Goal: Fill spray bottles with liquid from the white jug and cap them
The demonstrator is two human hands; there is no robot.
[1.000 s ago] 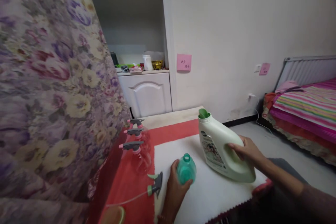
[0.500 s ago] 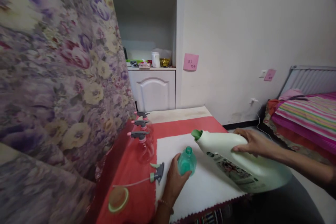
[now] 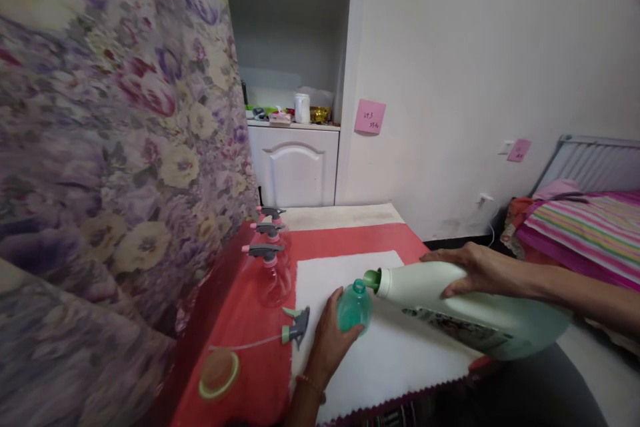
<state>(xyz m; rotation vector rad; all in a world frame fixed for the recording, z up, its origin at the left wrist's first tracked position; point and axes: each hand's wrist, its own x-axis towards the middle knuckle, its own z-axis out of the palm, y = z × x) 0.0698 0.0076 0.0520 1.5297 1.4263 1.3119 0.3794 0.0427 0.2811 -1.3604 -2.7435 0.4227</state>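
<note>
My left hand (image 3: 330,339) is closed around a small green spray bottle (image 3: 355,312), which has its top off and stands over the white cloth (image 3: 400,367). My right hand (image 3: 475,270) grips a large pale green jug (image 3: 430,283) by its upper side. The jug lies tilted nearly level, its green spout (image 3: 372,279) right beside the bottle's mouth. I cannot make out whether liquid is flowing. On the red tablecloth to the left rests the detached spray head (image 3: 296,328) with its thin tube. Near it is a round cap with a green rim (image 3: 220,375).
Several clear spray bottles (image 3: 274,280) with grey and pink heads stand in a row at the table's left. A floral curtain (image 3: 125,180) hangs along that side. Behind the table are a white cabinet (image 3: 300,167) and a wall; a bed (image 3: 590,220) is at the right.
The jug has tipped down and its spout has come left to the bottle's mouth. My left hand with the bottle has stayed nearly in place. The view has shifted slightly.
</note>
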